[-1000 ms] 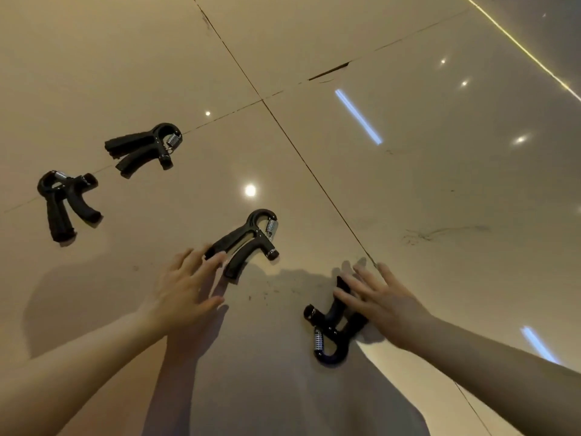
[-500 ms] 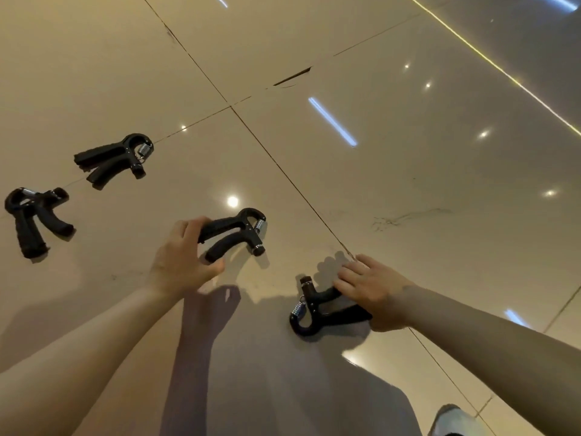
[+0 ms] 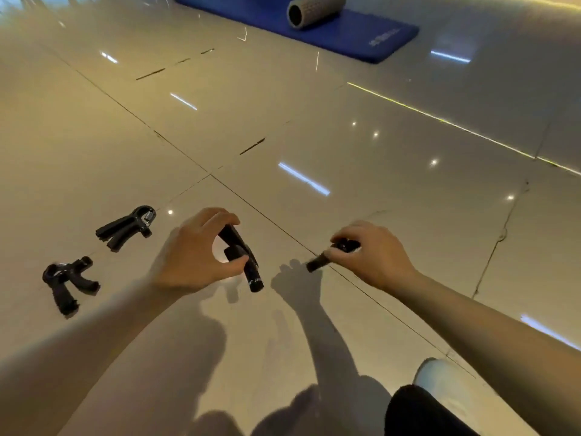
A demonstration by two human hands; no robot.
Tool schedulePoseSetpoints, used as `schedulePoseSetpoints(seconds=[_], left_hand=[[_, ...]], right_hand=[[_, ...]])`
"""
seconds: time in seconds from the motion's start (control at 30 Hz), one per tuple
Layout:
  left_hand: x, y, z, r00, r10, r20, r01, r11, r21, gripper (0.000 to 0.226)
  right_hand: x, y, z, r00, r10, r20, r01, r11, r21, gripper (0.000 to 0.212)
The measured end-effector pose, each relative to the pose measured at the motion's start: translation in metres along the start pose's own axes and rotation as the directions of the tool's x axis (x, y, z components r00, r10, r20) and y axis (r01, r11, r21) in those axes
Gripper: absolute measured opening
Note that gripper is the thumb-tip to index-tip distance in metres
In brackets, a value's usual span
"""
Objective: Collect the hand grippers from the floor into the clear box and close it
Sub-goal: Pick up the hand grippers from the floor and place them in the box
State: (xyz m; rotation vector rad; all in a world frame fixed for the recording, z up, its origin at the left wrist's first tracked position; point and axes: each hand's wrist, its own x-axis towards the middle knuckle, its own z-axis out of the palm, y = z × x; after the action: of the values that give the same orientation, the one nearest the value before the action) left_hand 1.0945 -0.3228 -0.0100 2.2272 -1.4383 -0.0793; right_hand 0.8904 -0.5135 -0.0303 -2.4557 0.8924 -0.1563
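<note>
My left hand (image 3: 191, 256) grips a black hand gripper (image 3: 243, 262) and holds it lifted off the glossy tiled floor, handles pointing down and right. My right hand (image 3: 374, 256) is closed on a second black hand gripper (image 3: 317, 264); only one handle end sticks out to the left, the rest is hidden in the fist. Two more black hand grippers lie on the floor at the left: one with a visible spring (image 3: 125, 228) and one nearer the edge (image 3: 67, 284). The clear box is not in view.
A blue exercise mat (image 3: 361, 36) lies at the far top with a grey foam roller (image 3: 314, 9) on it. My knee and shoe (image 3: 440, 388) show at the bottom right. Beige tiles with dark joints and light reflections fill the rest.
Both hands have closed on their hand grippers and lifted them off the floor. The camera has tilted up, bringing the mat and roller into view.
</note>
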Motion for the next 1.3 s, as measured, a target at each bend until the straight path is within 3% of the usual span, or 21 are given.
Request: schedulePoseSetpoints(seconds=[0.17, 0.27, 0.4, 0.53, 0.63, 0.77, 0.87, 1.0, 1.07, 1.2, 1.3], left_hand=[[-0.006, 0.089, -0.079, 0.993, 0.090, -0.071, -0.092, 0.996, -0.020, 0.052], [-0.020, 0.149, -0.122, 0.974, 0.180, -0.141, -0.192, 0.978, -0.081, 0.047], [-0.054, 0.233, -0.159, 0.921, 0.187, -0.341, -0.259, 0.949, -0.179, 0.048], [-0.089, 0.288, -0.170, 0.872, 0.228, -0.433, -0.361, 0.897, -0.254, 0.045], [-0.112, 0.312, -0.157, 0.860, 0.217, -0.461, -0.404, 0.842, -0.358, 0.041], [-0.135, 0.330, -0.115, 0.870, 0.342, -0.356, -0.469, 0.795, -0.384, 0.037], [-0.137, 0.353, -0.097, 0.760, 0.584, -0.286, -0.648, 0.715, -0.263, 0.035], [-0.142, 0.386, -0.083, 0.690, 0.666, -0.283, -0.723, 0.642, -0.254, 0.035], [-0.151, 0.399, -0.076, 0.640, 0.721, -0.266, -0.768, 0.594, -0.240, 0.034], [-0.173, 0.442, -0.069, 0.474, 0.836, -0.278, -0.880, 0.460, -0.119, 0.033], [-0.197, 0.478, -0.062, 0.381, 0.872, -0.307, -0.925, 0.364, -0.112, 0.031]], right_hand=[[-0.081, -0.055, -0.106, 0.993, 0.035, -0.116, -0.021, 0.992, 0.123, 0.024], [-0.136, -0.084, -0.166, 0.957, 0.106, -0.269, -0.055, 0.980, 0.190, 0.023], [-0.199, -0.111, -0.215, 0.824, 0.195, -0.531, -0.050, 0.960, 0.276, 0.041], [-0.257, -0.120, -0.235, 0.666, 0.231, -0.709, 0.063, 0.930, 0.362, 0.029], [-0.294, -0.121, -0.234, 0.529, 0.281, -0.801, 0.142, 0.901, 0.410, 0.022], [-0.333, -0.108, -0.218, 0.492, 0.232, -0.839, 0.066, 0.951, 0.302, 0.016], [-0.363, -0.094, -0.218, 0.523, 0.164, -0.837, -0.059, 0.986, 0.156, 0.017], [-0.413, -0.077, -0.220, 0.514, 0.137, -0.847, -0.207, 0.978, 0.033, 0.012], [-0.440, -0.070, -0.219, 0.500, 0.171, -0.849, -0.293, 0.956, 0.020, 0.012], [-0.501, -0.055, -0.208, 0.487, 0.276, -0.829, -0.411, 0.910, 0.061, 0.012], [-0.565, -0.040, -0.189, 0.428, 0.394, -0.814, -0.482, 0.861, 0.163, 0.007]])
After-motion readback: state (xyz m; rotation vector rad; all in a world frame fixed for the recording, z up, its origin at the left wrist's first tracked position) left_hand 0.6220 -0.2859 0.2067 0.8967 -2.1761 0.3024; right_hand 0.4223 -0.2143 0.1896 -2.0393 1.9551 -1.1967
